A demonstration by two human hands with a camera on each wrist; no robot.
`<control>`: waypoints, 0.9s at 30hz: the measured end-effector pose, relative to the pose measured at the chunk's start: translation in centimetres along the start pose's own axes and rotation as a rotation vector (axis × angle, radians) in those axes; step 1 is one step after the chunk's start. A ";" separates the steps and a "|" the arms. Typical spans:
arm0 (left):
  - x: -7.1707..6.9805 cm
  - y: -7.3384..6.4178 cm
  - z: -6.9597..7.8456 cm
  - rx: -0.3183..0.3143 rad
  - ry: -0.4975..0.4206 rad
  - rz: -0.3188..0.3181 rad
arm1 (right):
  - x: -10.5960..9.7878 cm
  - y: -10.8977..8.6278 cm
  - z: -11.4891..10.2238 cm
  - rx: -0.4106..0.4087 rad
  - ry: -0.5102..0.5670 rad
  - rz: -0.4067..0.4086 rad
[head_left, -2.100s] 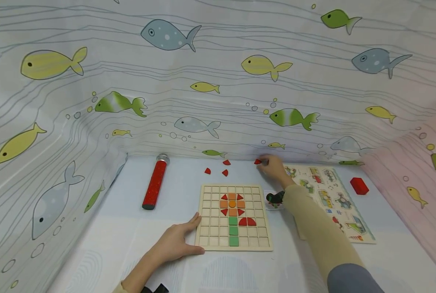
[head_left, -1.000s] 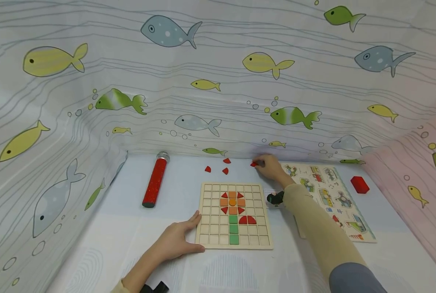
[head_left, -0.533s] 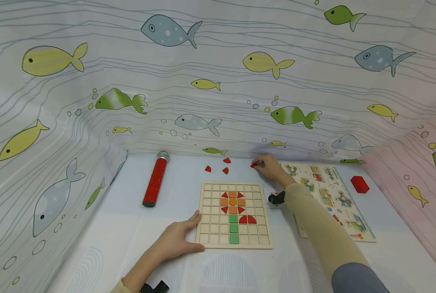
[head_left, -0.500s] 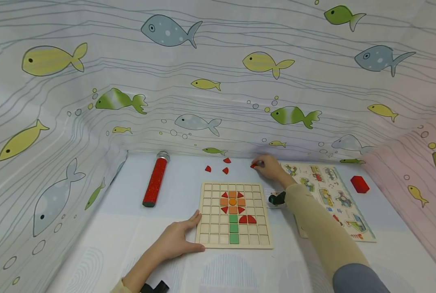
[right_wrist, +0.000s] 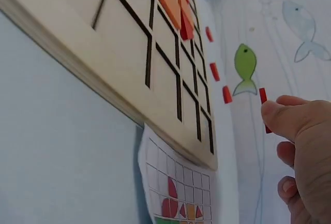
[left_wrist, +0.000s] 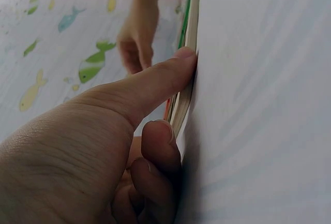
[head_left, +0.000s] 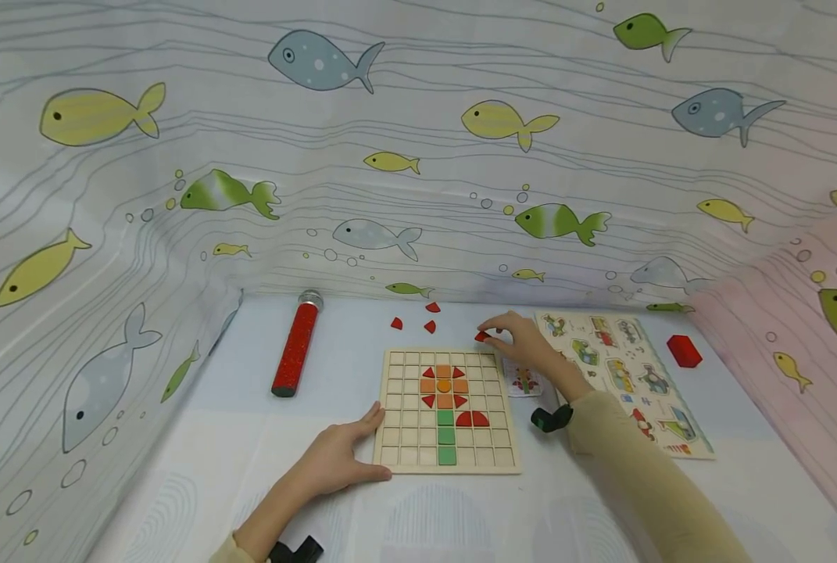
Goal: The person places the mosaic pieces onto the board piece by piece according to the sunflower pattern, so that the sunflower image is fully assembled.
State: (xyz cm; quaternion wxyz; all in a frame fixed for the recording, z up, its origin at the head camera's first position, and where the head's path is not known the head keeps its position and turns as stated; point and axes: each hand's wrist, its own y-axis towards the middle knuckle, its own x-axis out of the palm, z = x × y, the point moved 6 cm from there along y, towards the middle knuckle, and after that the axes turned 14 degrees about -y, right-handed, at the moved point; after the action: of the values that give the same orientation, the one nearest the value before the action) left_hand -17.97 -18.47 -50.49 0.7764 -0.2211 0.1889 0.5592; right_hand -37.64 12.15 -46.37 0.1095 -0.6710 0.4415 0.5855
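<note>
- Head view, far left: red glitter tube (head_left: pixel 295 349) with a silver cap lies on the pale mat (head_left: pixel 200 461), well apart from both hands.
- Left hand (head_left: pixel 338 463) lies flat on the mat, fingers straight and relaxed, holding nothing. Left wrist view: thumb tip (left_wrist: pixel 182 62) presses against the edge of the wooden grid board (left_wrist: pixel 192 32); the other fingers rest beside the same edge.
- Wooden grid board (head_left: pixel 446 410) sits flat, centre of the mat. Its cells hold an orange cross with red triangles at the corners, a green stem of squares below, and a red half-round shape beside the stem.
- Three loose red pieces (head_left: pixel 430 326) lie on the mat just beyond the board's far edge, apart from each other.
- Right hand (head_left: pixel 524 344) hovers over the board's far right corner, thumb and fingers pinched on a small red piece (head_left: pixel 482 336). Right wrist view: the red piece (right_wrist: pixel 264 98) shows edge-on at the thumb tip, above the board (right_wrist: pixel 129 58).
- Pattern card (head_left: pixel 524 381) lies just beside the board's right edge, partly under the right forearm.
- Vehicle puzzle board (head_left: pixel 618 375) lies flat to the right of the card.
- Red block (head_left: pixel 684 350) sits far right, near the puzzle board, not touching it.
</note>
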 end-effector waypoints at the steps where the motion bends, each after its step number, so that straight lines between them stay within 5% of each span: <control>1: 0.0 0.0 0.0 0.001 -0.002 0.001 | -0.2 -0.6 -0.6 -0.018 0.006 0.015; 8: 0.1 0.1 -0.1 0.000 0.003 0.010 | -0.3 -5.2 -5.0 -0.133 0.057 0.074; 15: 0.0 0.1 -0.1 -0.002 -0.007 0.009 | 0.7 -9.3 -9.0 -0.181 0.131 -0.020; 20: 0.0 0.1 0.0 0.005 -0.002 0.005 | 1.3 -10.6 -10.1 -0.171 0.183 -0.050; 27: 0.0 0.0 0.2 -0.008 -0.010 0.001 | 1.5 -10.8 -11.1 -0.259 0.219 0.002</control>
State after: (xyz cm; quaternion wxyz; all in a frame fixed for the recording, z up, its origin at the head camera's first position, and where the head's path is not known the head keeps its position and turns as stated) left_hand -17.99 -18.34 -50.35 0.7760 -0.2213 0.1828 0.5617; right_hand -22.31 10.42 -48.51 -0.0270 -0.7389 0.3723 0.5610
